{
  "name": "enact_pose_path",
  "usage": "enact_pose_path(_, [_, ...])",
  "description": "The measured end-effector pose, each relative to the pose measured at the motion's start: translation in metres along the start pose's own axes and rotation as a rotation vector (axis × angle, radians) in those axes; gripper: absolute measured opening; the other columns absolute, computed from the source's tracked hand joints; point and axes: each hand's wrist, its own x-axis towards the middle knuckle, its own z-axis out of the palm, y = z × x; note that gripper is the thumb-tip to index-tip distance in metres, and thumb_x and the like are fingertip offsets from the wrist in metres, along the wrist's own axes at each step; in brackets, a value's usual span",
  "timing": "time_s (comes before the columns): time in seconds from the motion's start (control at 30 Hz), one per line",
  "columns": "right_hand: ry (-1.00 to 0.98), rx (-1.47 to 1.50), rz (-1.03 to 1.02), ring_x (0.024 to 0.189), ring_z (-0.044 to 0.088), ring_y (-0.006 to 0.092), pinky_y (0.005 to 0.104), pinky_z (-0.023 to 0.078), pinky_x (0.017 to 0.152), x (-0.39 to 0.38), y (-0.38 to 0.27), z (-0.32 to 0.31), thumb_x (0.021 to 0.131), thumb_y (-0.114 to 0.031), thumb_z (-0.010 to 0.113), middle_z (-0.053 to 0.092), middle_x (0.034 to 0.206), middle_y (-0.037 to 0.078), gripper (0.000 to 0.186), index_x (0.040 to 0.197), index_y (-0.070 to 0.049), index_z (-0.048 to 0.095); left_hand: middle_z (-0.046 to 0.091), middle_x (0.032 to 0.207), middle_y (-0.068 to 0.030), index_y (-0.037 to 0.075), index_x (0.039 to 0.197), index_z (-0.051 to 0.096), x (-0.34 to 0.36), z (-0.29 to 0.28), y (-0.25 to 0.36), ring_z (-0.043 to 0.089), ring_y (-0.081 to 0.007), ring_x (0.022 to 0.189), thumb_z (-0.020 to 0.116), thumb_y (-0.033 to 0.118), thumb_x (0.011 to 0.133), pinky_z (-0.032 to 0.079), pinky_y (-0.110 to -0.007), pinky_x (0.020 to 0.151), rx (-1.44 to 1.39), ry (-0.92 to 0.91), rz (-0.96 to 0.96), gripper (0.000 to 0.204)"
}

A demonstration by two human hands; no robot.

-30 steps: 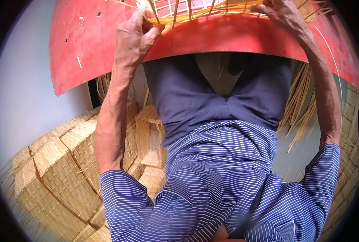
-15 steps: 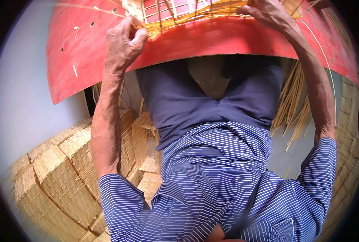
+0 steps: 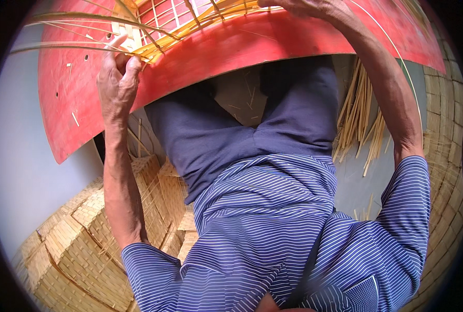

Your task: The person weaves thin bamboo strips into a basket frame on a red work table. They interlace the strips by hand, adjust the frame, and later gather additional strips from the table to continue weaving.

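Observation:
A partly woven bamboo basket [image 3: 169, 41], with yellow strips along its near edge and an open lattice behind, lies on a red board [image 3: 221, 57] in front of me. My left hand [image 3: 118, 86] is at its left corner, thumb and fingers closed on thin bamboo strips [image 3: 70, 47] whose loose ends stick out to the left. At the near edge, farther right, my right hand [image 3: 314, 8] has its fingers together on the yellow strips; the top of the picture cuts off part of this hand.
Stacked woven bamboo baskets [image 3: 86, 234] stand on the floor at my left. A bundle of loose bamboo sticks [image 3: 356, 114] lies beneath the board's right side. More woven work [image 3: 444, 156] lines the far right. One long thin strip [image 3: 398, 52] curves past my right forearm.
The basket has shifted left and turned, bringing its left corner and long loose strips into view. My left hand has moved left and down, my right hand left and slightly up.

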Motion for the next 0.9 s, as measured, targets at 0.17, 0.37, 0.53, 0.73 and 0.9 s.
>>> enact_pose_path(0.17, [-0.021, -0.143, -0.082, 0.054, 0.060, 0.0333, 0.0449, 0.046, 0.053, 0.004, 0.008, 0.002, 0.086, -0.034, 0.077, 0.059, 0.058, 0.019, 0.040, 0.065, -0.002, 0.063, 0.066, 0.079, -0.0058, 0.004, 0.118, 0.060, -0.034, 0.023, 0.022, 0.062, -0.0116, 0.068, 0.072, 0.014, 0.091, 0.052, -0.030, 0.068, 0.340, 0.425, 0.293, 0.032])
enact_pose_path(0.37, [-0.023, -0.177, -0.064, 0.050, 0.058, 0.0331, 0.0456, 0.045, 0.051, 0.004, 0.003, -0.001, 0.085, -0.035, 0.078, 0.056, 0.053, 0.018, 0.044, 0.060, -0.003, 0.060, 0.075, 0.095, -0.0137, 0.005, 0.125, 0.058, -0.008, 0.047, 0.041, 0.074, -0.0290, 0.074, 0.070, 0.026, 0.094, 0.057, -0.040, 0.065, 0.530, 0.372, 0.343, 0.039])
enact_pose_path(0.53, [-0.021, -0.061, -0.056, 0.053, 0.062, 0.0277, 0.0417, 0.047, 0.051, 0.003, 0.004, 0.001, 0.086, -0.020, 0.074, 0.060, 0.057, 0.018, 0.030, 0.065, -0.003, 0.064, 0.072, 0.081, -0.0182, 0.004, 0.109, 0.065, -0.001, 0.049, 0.031, 0.071, -0.0363, 0.072, 0.064, 0.028, 0.098, 0.056, -0.044, 0.062, 0.624, 0.319, 0.245, 0.026])
enact_pose_path(0.73, [0.022, 0.035, 0.004, 0.059, 0.066, 0.0259, 0.0385, 0.050, 0.053, 0.000, 0.003, 0.004, 0.087, -0.015, 0.071, 0.067, 0.066, 0.018, 0.016, 0.078, -0.002, 0.070, 0.069, 0.075, -0.0182, 0.002, 0.109, 0.062, 0.000, 0.045, 0.029, 0.070, -0.0355, 0.069, 0.064, 0.020, 0.098, 0.055, -0.043, 0.061, 0.535, 0.285, 0.260, 0.021])
enact_pose_path(0.9, [0.016, -0.047, -0.038, 0.060, 0.066, 0.0282, 0.0400, 0.050, 0.054, 0.004, 0.006, 0.003, 0.087, -0.023, 0.076, 0.066, 0.065, 0.019, 0.024, 0.076, -0.002, 0.069, 0.072, 0.097, -0.0148, 0.000, 0.122, 0.056, -0.025, 0.054, 0.055, 0.072, -0.0246, 0.082, 0.064, 0.017, 0.099, 0.056, -0.035, 0.069, 0.319, 0.480, 0.333, 0.030])
